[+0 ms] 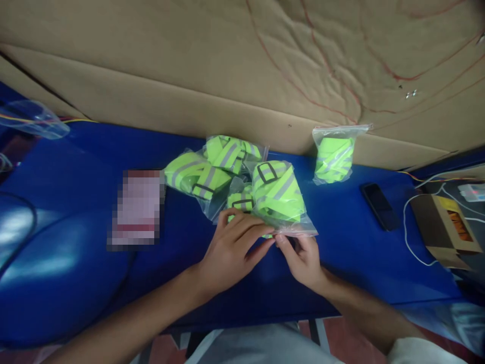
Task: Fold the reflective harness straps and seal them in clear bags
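A clear zip bag (278, 194) holds a folded neon-yellow strap with grey reflective stripes and a black buckle. Its zip edge points toward me, and both hands pinch that edge. My left hand (233, 247) closes thumb and fingers on the edge near its left part. Close beside it, my right hand (303, 260) grips the same edge between thumb and curled fingers. Partly behind my left hand lies another bagged strap (240, 198). Two more bagged neon straps, one at the left (199, 177) and one at the back (229, 151), lie against each other.
One bagged strap (334, 156) leans on the cardboard panel (170, 96) behind the blue table (352, 258). A black phone (379, 206) and an open cardboard box (443, 227) with a white cable are at right. A blurred-out flat item (138, 207) and a clear plastic cup (36, 119) are at left.
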`<action>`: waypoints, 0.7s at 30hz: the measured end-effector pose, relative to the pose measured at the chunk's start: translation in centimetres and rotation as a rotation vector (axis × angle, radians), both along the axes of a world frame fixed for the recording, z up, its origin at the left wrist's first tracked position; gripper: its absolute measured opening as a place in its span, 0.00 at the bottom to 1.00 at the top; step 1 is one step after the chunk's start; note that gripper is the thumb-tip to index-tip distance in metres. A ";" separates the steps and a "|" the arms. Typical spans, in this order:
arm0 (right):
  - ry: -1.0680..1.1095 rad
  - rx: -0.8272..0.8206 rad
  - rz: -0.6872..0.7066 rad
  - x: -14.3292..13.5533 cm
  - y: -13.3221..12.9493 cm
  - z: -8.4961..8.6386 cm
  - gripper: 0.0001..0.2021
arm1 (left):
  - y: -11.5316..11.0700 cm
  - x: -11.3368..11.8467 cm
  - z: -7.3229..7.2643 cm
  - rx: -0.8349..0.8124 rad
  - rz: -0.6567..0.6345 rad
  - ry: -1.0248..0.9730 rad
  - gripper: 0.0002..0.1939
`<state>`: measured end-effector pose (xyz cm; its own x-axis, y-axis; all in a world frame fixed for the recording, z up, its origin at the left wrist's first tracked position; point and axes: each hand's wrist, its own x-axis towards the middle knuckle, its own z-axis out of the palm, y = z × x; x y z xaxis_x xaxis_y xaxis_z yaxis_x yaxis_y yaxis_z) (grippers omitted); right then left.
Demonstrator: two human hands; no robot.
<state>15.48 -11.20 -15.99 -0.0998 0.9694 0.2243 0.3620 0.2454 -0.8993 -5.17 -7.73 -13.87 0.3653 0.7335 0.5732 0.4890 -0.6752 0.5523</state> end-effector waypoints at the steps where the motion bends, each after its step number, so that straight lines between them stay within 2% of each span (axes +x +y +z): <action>1: -0.011 0.010 0.011 0.2 0.0 0.2 0.11 | -0.1 0.0 0.1 -0.004 -0.008 -0.007 0.08; 3: -0.051 0.068 0.034 0.4 0.0 0.6 0.11 | -0.3 -0.1 0.2 -0.029 -0.032 -0.039 0.07; 7: -0.117 0.363 0.114 0.3 0.6 1.4 0.08 | -0.4 -0.1 0.5 -0.018 -0.094 -0.110 0.06; 9: -0.163 0.469 0.110 0.1 0.9 1.6 0.05 | -0.2 -0.1 0.5 0.014 -0.113 -0.122 0.05; 14: -0.248 0.501 0.064 -0.3 0.8 1.4 0.04 | 0.0 -0.2 1.0 -0.033 -0.159 -0.193 0.02; 17: -0.258 0.495 -0.001 -0.2 0.3 1.1 0.06 | -0.3 -0.1 1.2 -0.205 -0.235 -0.223 0.05; 19: -0.250 0.505 -0.031 -0.1 -0.1 1.0 0.07 | -0.6 0.1 1.4 -0.385 -0.323 -0.292 0.07; 21: -0.216 0.514 -0.003 0.1 -0.5 0.9 0.07 | -0.8 0.2 1.6 -0.600 -0.437 -0.425 0.09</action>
